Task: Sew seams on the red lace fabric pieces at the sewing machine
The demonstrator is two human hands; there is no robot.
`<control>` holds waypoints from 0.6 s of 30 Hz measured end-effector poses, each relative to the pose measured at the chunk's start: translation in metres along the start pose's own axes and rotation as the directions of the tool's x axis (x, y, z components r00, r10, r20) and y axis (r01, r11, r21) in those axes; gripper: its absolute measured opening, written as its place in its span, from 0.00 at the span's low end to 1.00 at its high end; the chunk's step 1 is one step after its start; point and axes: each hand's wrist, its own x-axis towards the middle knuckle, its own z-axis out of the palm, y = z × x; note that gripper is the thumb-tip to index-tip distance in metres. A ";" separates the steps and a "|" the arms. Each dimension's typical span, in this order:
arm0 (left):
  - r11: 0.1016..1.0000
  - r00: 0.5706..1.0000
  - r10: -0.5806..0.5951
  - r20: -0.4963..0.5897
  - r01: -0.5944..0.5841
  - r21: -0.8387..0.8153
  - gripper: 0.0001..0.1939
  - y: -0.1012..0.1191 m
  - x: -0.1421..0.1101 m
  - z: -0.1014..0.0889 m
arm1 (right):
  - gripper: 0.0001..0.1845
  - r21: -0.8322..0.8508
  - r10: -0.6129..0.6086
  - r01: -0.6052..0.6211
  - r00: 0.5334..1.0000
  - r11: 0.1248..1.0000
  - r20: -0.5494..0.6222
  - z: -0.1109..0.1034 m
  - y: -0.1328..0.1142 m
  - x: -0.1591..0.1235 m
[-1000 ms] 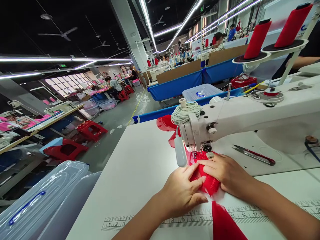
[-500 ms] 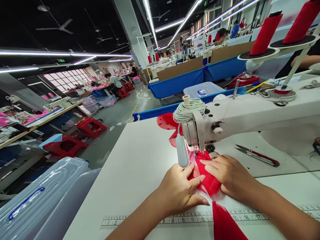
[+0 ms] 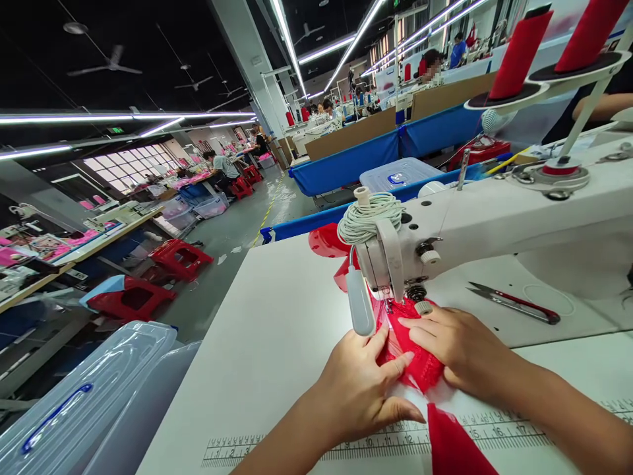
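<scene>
Sheer red lace fabric lies under the needle of a white sewing machine. My left hand rests on the fabric's left side, its fingers spread and thumb stretched toward me. Opposite it, my right hand presses the lace with outstretched fingers near the presser foot. Both hands are open, palms down. A separate-looking red strip hangs toward the table's front edge; whether it joins the lace, I cannot tell. More red fabric shows behind the machine head.
Thread snips lie right of my right hand. A small lamp hangs beside the needle. A printed ruler crosses the white table. Red thread cones stand above the machine. A lidded clear bin is at left; people sit farther back.
The camera view has shifted slightly. Both hands remain on the red lace in nearly the same place by the needle, with no clear change in their hold.
</scene>
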 end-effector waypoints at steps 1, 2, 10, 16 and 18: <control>1.000 1.000 -0.002 0.005 0.002 -0.003 0.43 0.000 0.000 0.001 | 0.17 0.003 0.000 0.000 1.000 1.000 -0.006 0.000 0.000 0.000; 1.000 1.000 -0.003 0.007 0.003 -0.008 0.43 0.000 0.000 0.001 | 0.17 0.001 0.000 0.000 1.000 1.000 -0.011 0.000 0.000 0.000; 1.000 1.000 -0.008 -0.003 0.008 0.001 0.43 0.000 0.000 0.002 | 0.15 -0.015 -0.010 0.010 0.999 1.000 -0.037 -0.004 -0.002 0.002; 1.000 0.998 -0.015 0.055 0.014 0.021 0.43 -0.003 0.001 0.002 | 0.21 -0.066 -0.029 0.024 0.997 0.998 -0.067 -0.005 -0.001 0.004; 1.000 0.997 -0.023 0.070 0.022 0.018 0.43 -0.004 0.002 0.003 | 0.22 -0.075 -0.026 0.021 0.998 0.997 -0.063 -0.005 0.000 0.004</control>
